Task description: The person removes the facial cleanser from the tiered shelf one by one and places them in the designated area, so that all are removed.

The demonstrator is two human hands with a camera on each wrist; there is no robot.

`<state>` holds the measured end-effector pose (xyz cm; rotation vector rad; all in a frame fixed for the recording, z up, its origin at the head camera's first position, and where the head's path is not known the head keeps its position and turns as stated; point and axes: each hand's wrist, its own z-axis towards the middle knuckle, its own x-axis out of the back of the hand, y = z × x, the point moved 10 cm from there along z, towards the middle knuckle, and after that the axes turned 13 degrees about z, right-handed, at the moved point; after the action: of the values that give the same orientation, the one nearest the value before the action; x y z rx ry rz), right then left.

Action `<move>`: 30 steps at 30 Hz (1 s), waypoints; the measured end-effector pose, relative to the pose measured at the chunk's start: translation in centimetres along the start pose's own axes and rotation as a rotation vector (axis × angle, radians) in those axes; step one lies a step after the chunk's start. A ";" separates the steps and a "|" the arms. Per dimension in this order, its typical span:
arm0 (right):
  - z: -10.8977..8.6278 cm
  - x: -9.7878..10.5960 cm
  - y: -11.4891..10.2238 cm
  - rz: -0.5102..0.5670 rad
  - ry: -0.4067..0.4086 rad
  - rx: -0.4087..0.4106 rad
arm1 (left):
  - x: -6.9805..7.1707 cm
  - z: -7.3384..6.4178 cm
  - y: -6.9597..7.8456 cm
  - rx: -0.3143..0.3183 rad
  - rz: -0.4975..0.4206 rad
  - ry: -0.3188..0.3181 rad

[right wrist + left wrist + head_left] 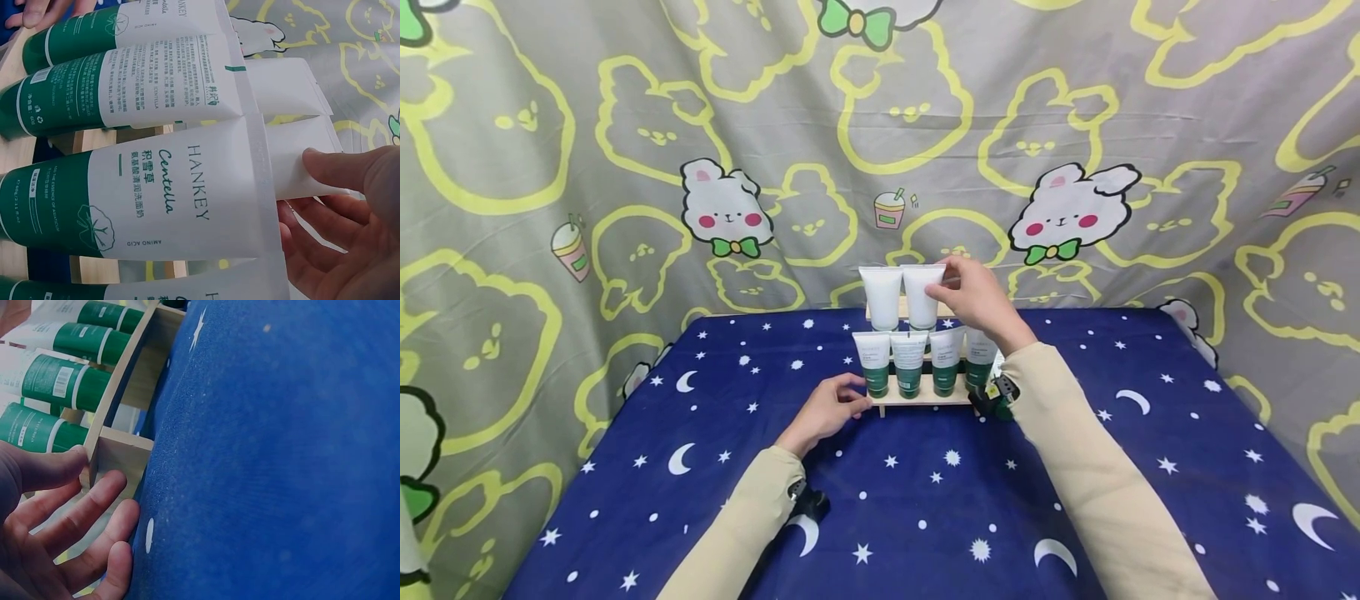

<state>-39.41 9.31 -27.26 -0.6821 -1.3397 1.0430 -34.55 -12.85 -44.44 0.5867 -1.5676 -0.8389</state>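
A small wooden rack (917,402) stands on the blue star-print tablecloth (925,500). Its front row holds several green-and-white tubes (910,362) and its back row two white tubes (881,296). My right hand (943,283) pinches the top of the right-hand white tube (922,293). In the right wrist view the thumb of that hand (312,187) lies on the white tube (294,153), behind a tube marked HANKEY (156,206). My left hand (856,398) rests against the rack's left end. In the left wrist view its fingers (94,503) lie fairly straight at the wooden end panel (122,453).
A grey curtain with yellow rabbit outlines (880,125) hangs close behind the rack and wraps both sides of the table. Blue cloth (281,456) stretches out in front of and beside the rack. Small black cameras sit on both wrists.
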 end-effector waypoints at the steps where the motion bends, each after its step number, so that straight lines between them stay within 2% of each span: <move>1: 0.0 0.0 0.0 -0.002 -0.002 -0.002 | 0.0 0.0 0.0 0.000 0.001 0.001; 7: -0.1 -0.1 -0.4 -0.010 -0.013 0.013 | 0.0 0.0 -0.1 0.004 0.007 0.003; 12: -0.3 0.3 -0.2 0.049 -0.019 0.012 | -0.1 -0.1 0.0 -0.001 0.010 0.002; 17: -0.7 1.9 0.1 0.074 0.002 0.009 | -0.1 0.1 0.0 -0.001 -0.003 0.008; 24: -1.9 4.3 0.2 0.063 0.064 0.046 | -0.1 0.1 0.1 -0.002 -0.003 0.005; 30: -3.1 6.0 1.1 0.074 0.092 0.035 | -0.1 0.1 -0.2 0.012 0.003 0.007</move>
<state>-37.08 15.67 -26.03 -0.7496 -1.2221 1.0794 -34.66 -12.84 -44.65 0.5955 -1.5679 -0.8249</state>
